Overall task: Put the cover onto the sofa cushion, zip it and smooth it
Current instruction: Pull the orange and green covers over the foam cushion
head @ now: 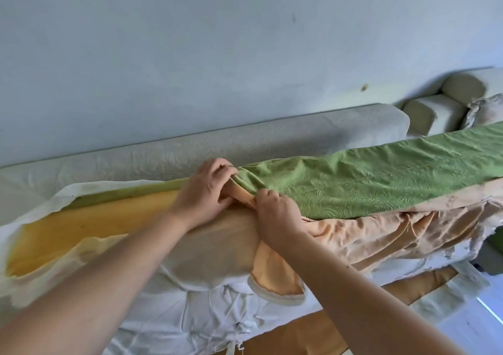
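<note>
The fingers (221, 172) of the left hand (202, 191) and the right hand (276, 213) clench the bunched mouth of the cover (367, 175) side by side, apparently to drag it leftward along the sofa cushion (89, 221). The cover, green patterned cloth above and peach below, wraps the cushion's right part in wrinkles. The left part shows bare yellow foam in torn white lining, lying on the sofa (190, 137).

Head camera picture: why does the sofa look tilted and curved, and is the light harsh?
Head view: the wide-angle lens bows the sofa back, and the tilt is the camera's; light is soft and even, no glare on the green cover.
</note>
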